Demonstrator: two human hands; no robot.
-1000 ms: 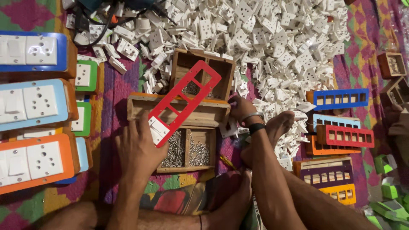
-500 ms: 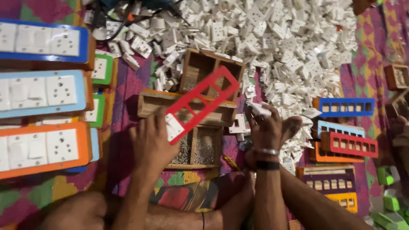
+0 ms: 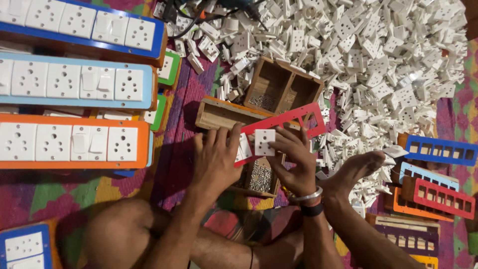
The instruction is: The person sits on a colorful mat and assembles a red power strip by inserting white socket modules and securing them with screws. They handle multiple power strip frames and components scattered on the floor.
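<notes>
My left hand [image 3: 217, 158] grips the near end of a long red plastic frame [image 3: 294, 121] with several rectangular openings, held slanting over a wooden box [image 3: 219, 114]. A white socket piece [image 3: 245, 148] sits in the frame's end slot by my left fingers. My right hand [image 3: 295, 158] presses a second white socket module [image 3: 264, 141] onto the frame beside it. Below the frame, a wooden tray compartment holds small metal screws [image 3: 259, 175].
A large heap of white socket modules [image 3: 368, 65] fills the top right. Finished switchboards in blue [image 3: 84, 25], light blue [image 3: 74, 82] and orange [image 3: 69, 142] lie at left. Empty coloured frames [image 3: 438, 197] stack at right. My bare foot [image 3: 356, 169] rests near them. A divided wooden box [image 3: 284, 89] stands behind.
The right hand picked a white socket module from the heap and brought it onto the red frame. The frame has tilted flatter, and the view has moved closer.
</notes>
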